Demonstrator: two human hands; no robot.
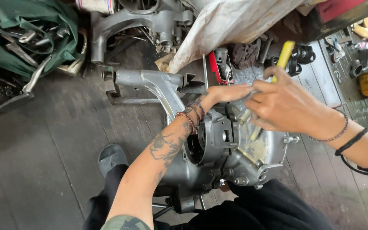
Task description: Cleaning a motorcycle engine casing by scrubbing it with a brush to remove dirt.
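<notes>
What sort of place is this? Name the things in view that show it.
Probably a motorcycle repair workshop: a grey metal engine casing under the person's hands, another casing behind, and wrenches in a green bag on the dark plank floor.

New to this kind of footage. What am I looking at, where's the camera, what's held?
One picture, from a camera worn on a person's head, looking down at their own two bare hands. A grey metal engine casing sits between their knees on a dark wooden floor. The right hand has its grip shut on a yellow-handled tool, working inside the casing. The left hand rests on the casing's upper edge. Around it lie a second casing, a green bag of tools and a pale sack.
</notes>
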